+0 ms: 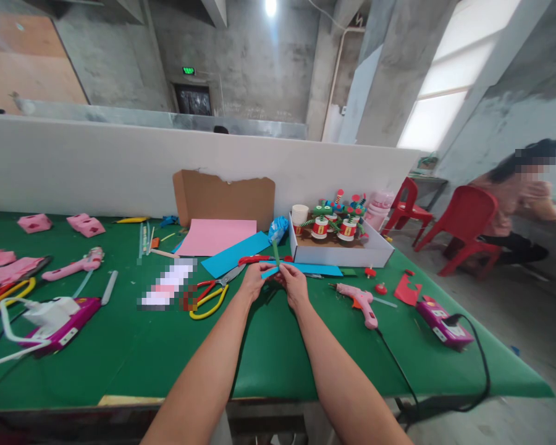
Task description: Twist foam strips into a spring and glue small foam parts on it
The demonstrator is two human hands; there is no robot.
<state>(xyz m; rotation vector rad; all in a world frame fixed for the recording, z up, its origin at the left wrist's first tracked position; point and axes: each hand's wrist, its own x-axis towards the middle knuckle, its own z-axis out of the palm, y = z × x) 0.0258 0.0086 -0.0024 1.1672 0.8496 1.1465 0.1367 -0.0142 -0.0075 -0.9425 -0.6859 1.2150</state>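
Both hands meet over the middle of the green table. My left hand (254,281) has its fingers closed on a narrow blue paper strip (269,272). Close beside it on the right, my right hand (293,284) pinches a green paper strip (276,252) that stands up between the hands. Just beyond them lie red-handled scissors (254,259), a blue paper sheet (235,253) and a longer blue strip (317,269). To the left of my left hand are scissors with yellow and red handles (213,298).
A white box (343,255) of small craft figures stands at the back right. A pink glue gun (361,303) and purple power strip (445,326) lie right; another glue gun (76,264) and power strip (65,330) lie left. A person (514,191) sits far right.
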